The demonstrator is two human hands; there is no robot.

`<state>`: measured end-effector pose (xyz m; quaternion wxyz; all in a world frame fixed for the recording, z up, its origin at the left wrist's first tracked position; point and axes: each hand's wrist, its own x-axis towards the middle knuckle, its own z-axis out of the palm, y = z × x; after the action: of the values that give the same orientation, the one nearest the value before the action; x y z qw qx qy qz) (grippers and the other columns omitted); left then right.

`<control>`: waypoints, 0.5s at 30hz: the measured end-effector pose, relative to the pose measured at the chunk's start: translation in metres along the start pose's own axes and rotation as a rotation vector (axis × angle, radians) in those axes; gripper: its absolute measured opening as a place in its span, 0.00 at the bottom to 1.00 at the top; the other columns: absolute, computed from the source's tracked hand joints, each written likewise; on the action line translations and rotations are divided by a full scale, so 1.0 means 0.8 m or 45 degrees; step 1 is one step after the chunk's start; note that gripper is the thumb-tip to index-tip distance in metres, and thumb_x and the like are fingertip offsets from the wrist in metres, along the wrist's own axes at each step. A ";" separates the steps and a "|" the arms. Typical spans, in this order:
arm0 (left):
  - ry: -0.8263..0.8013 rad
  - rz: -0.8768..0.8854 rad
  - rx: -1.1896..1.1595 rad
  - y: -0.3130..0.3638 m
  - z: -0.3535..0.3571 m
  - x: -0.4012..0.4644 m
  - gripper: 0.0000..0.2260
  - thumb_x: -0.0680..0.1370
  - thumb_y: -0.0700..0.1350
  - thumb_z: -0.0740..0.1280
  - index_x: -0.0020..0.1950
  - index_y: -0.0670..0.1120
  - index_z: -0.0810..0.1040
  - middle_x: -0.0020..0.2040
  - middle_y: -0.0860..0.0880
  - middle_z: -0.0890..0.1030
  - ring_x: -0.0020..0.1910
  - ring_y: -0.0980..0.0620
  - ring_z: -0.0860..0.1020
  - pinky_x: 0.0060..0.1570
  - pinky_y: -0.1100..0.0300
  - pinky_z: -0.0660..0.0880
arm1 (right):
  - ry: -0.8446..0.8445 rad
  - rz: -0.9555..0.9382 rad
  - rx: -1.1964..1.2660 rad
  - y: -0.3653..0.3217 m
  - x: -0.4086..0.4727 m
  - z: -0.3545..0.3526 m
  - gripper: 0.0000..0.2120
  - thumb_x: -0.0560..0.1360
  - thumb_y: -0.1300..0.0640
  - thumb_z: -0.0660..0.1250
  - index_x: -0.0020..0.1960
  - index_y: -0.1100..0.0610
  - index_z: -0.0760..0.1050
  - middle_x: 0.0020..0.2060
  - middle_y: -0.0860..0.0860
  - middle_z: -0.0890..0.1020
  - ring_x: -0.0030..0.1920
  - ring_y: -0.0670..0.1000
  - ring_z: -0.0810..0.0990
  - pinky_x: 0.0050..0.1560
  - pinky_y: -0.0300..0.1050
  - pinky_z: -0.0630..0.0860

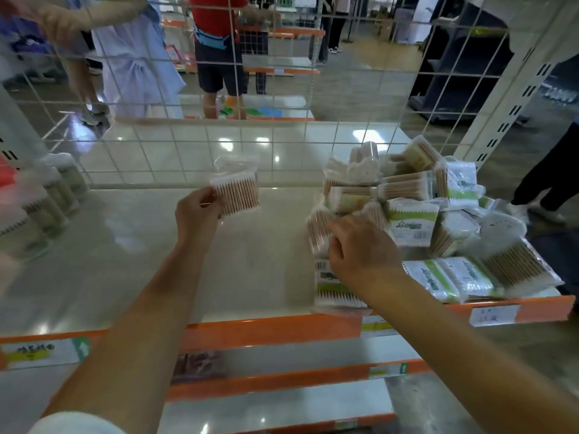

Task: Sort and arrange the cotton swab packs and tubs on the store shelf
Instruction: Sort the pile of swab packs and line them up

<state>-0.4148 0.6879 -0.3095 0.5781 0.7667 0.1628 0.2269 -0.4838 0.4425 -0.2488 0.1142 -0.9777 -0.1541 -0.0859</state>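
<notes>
My left hand (198,212) holds a clear pack of wooden-stick cotton swabs (237,193) upright above the middle of the cream shelf (131,258). My right hand (360,249) reaches into a jumbled pile of swab packs (413,195) on the shelf's right side, its fingers closed on a blurred wooden-stick pack (317,230). A green-labelled pack (329,286) lies flat under that wrist. Round swab tubs (53,202) stand in a row along the shelf's left edge.
A white wire grid (175,145) backs the shelf. Orange price rails (272,332) front this shelf and the lower ones. People stand in the aisle behind the grid, and a person's leg is at the far right beside a white upright (513,108).
</notes>
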 end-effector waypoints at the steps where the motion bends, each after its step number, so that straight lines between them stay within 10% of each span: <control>1: -0.013 -0.008 0.000 -0.006 0.001 0.006 0.12 0.72 0.40 0.70 0.55 0.42 0.81 0.44 0.46 0.82 0.45 0.44 0.81 0.49 0.43 0.79 | 0.000 -0.002 0.005 -0.001 0.000 0.001 0.17 0.77 0.59 0.55 0.65 0.56 0.68 0.55 0.53 0.75 0.55 0.54 0.73 0.49 0.44 0.68; 11: -0.058 -0.025 -0.109 -0.010 0.013 0.041 0.14 0.72 0.37 0.72 0.54 0.50 0.78 0.34 0.55 0.79 0.31 0.62 0.77 0.49 0.47 0.79 | 0.023 0.037 0.102 0.016 0.002 0.014 0.12 0.77 0.59 0.58 0.56 0.59 0.77 0.52 0.53 0.78 0.52 0.53 0.75 0.46 0.41 0.67; 15: -0.066 -0.040 -0.012 -0.017 0.022 0.046 0.10 0.73 0.41 0.71 0.54 0.47 0.79 0.39 0.49 0.80 0.38 0.50 0.79 0.48 0.49 0.79 | 0.032 0.057 0.150 0.020 0.000 0.017 0.11 0.76 0.61 0.60 0.55 0.60 0.78 0.50 0.54 0.79 0.51 0.54 0.76 0.47 0.43 0.69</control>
<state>-0.3743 0.6959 -0.3207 0.5891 0.7670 0.1588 0.1984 -0.4769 0.4313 -0.2653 0.1755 -0.9713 -0.1356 -0.0863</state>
